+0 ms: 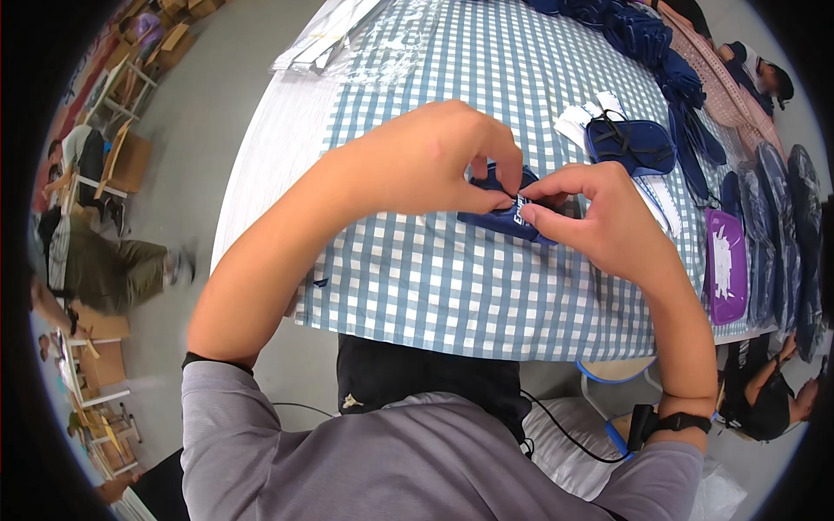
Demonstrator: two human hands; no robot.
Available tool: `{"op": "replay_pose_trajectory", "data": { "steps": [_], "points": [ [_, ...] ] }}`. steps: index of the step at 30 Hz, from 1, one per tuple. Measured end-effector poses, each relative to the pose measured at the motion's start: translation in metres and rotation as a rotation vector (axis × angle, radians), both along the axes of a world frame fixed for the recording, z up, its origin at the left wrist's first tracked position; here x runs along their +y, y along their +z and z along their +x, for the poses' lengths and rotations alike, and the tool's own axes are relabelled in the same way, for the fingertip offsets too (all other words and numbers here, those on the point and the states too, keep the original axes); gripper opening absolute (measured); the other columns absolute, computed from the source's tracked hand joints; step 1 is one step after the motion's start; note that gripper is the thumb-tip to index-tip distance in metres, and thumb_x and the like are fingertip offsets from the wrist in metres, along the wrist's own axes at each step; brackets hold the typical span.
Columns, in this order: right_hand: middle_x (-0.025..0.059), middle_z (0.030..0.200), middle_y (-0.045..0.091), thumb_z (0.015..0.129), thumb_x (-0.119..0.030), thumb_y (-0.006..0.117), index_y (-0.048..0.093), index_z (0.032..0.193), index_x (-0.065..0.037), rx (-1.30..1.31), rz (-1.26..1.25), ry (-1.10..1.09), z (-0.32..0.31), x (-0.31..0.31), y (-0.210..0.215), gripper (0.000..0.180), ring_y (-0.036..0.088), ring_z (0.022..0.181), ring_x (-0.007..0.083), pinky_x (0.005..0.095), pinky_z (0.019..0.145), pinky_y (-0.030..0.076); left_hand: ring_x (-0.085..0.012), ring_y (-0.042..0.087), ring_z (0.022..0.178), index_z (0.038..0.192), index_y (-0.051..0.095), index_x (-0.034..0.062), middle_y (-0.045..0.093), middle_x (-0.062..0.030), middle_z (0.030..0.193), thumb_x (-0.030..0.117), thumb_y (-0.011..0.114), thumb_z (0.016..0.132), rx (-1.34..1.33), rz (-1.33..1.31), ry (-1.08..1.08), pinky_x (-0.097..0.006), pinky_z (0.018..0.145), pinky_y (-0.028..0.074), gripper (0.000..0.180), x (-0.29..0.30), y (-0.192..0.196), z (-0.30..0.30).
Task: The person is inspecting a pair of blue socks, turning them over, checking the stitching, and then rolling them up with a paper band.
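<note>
A small navy blue fabric piece (497,224) with white lettering lies on the checked tablecloth in front of me. My left hand (452,161) is bent over its far left side, thumb and fingertips pinched on it. From the right, my right hand (599,213) pinches the same piece by the lettering, thumb and forefinger close to the left fingertips. A tiny white bit shows between the fingertips, too small to name. The fingers cover part of the fabric. Just beyond my right hand lies another navy piece (632,146) with black cord on it, beside white strips (586,119).
The blue-and-white checked cloth (417,286) covers most of the table. Clear plastic bags (382,52) lie at the far left. Navy pieces (638,39) are heaped along the far right, near a purple tray (726,269) and plastic-wrapped navy bundles (769,234). Other people are around.
</note>
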State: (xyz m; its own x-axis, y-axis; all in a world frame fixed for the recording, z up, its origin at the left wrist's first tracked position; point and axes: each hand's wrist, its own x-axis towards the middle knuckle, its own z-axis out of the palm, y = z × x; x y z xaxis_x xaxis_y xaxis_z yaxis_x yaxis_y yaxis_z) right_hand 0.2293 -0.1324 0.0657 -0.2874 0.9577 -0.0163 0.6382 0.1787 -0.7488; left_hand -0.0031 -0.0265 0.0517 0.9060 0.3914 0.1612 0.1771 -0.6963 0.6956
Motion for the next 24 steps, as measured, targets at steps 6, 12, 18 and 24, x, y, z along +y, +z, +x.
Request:
{"op": "replay_pose_trajectory", "data": {
  "steps": [6,12,18,24],
  "points": [
    [0.0173,0.087,0.081,0.091,-0.018,0.081,0.081,0.104,0.007,0.047,-0.056,-0.014,0.003,0.005,0.001,0.028,0.075,0.075,0.0187,0.0311,0.071,0.058,-0.0271,0.078,0.091,0.099,0.082,0.0005,0.08,-0.0126,0.103,0.008,0.086,0.076,-0.074,0.129,0.001,-0.038,0.083,0.063,0.024,-0.012,0.002,-0.005],
    [0.0158,0.088,0.081,0.093,-0.016,0.079,0.083,0.104,0.003,0.044,0.026,-0.016,0.006,0.004,-0.011,0.023,0.076,0.076,0.0208,0.0318,0.07,0.058,-0.0235,0.077,0.089,0.099,0.082,0.002,0.081,-0.0097,0.104,0.011,0.085,0.077,-0.039,0.006,0.022,-0.034,0.073,0.059,0.024,-0.007,0.002,-0.004],
    [0.0193,0.083,0.076,0.096,-0.015,0.073,0.08,0.096,0.003,0.005,0.345,0.08,0.007,0.009,-0.024,0.019,0.071,0.068,0.0308,0.0339,0.065,0.055,-0.0167,0.072,0.08,0.1,0.083,0.0053,0.081,-0.0048,0.1,0.013,0.085,0.08,-0.041,-0.041,0.025,-0.03,0.065,0.054,0.022,0.002,-0.001,0.0],
    [0.0224,0.075,0.07,0.098,-0.017,0.069,0.076,0.088,0.004,-0.037,0.219,0.059,0.009,0.013,-0.02,0.024,0.063,0.058,0.032,0.0409,0.058,0.049,-0.0156,0.072,0.078,0.102,0.083,0.0071,0.082,-0.003,0.097,0.015,0.085,0.081,-0.011,-0.053,0.012,-0.028,0.064,0.053,0.022,0.008,-0.001,0.002]
  ]
}}
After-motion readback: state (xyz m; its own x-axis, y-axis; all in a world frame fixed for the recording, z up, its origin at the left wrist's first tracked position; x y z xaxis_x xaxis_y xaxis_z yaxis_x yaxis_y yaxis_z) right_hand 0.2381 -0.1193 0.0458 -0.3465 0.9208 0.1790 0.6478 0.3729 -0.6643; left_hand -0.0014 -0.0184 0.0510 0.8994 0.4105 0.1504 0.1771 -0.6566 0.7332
